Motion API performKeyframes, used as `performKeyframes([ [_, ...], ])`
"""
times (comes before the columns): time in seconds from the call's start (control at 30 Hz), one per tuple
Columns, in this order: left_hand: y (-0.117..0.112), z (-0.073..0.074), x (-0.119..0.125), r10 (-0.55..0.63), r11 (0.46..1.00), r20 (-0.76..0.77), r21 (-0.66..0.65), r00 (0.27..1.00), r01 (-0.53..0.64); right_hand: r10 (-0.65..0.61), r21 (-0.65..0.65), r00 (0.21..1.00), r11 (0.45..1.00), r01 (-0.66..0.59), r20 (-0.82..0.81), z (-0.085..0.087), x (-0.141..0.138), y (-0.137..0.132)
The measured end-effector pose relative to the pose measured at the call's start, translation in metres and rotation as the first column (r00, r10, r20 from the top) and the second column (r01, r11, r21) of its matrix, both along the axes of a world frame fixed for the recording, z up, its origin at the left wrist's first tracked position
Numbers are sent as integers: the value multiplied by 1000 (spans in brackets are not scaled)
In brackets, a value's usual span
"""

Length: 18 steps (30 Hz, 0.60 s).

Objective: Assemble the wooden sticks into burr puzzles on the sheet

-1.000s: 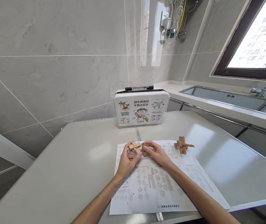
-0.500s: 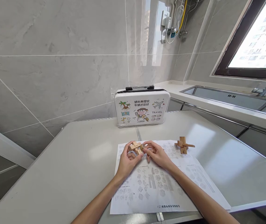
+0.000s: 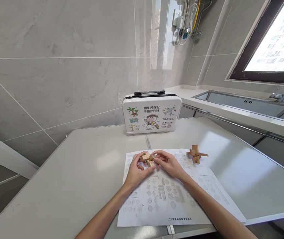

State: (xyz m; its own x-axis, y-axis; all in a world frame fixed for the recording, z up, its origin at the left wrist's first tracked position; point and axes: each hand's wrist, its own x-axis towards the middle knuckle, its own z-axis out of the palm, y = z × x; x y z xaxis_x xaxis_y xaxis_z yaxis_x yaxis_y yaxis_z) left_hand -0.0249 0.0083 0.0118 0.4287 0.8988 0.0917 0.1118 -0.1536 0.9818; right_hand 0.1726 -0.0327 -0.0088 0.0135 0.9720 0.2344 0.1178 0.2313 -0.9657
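A small wooden interlocking puzzle (image 3: 146, 157) of light crossed blocks is held just above the printed sheet (image 3: 154, 212). My left hand (image 3: 137, 171) grips its left side, thumb at the front and fingers behind. On the right side, my right hand (image 3: 167, 162) pinches a darker block of the same puzzle between thumb and fingers. Fingers cover part of the joint between the blocks. Farther right, a second wooden puzzle (image 3: 195, 154), darker brown and cross-shaped, rests on the sheet's upper right part, touched by neither hand.
A white carry case (image 3: 151, 114) with cartoon prints stands at the table's back against the tiled wall. The sheet lies on a pale table (image 3: 82, 186) with a seam down its middle. To the right are a counter with a sink (image 3: 246, 102), a faucet (image 3: 283, 96) and a window.
The puzzle in my hands has turned slightly, its front block now pointing down and to the right. My left fingers have shifted a little around it. The second puzzle stays put.
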Motion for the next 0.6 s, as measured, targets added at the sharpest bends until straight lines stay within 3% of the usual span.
performKeyframes([
  [0.13,0,-2,0,-19,999,-36,32,999,20,-107,101,980,991,91,166,2,0,-1],
  [0.23,1,-4,0,-55,998,-18,3,998,55,-105,109,979,990,87,173,3,1,-1],
  [0.43,1,-3,0,-111,986,143,-110,984,127,-113,56,981,993,105,156,1,0,1],
  [0.6,1,-3,-1,-148,977,188,-124,971,173,-16,-32,994,999,19,108,-5,-2,2],
])
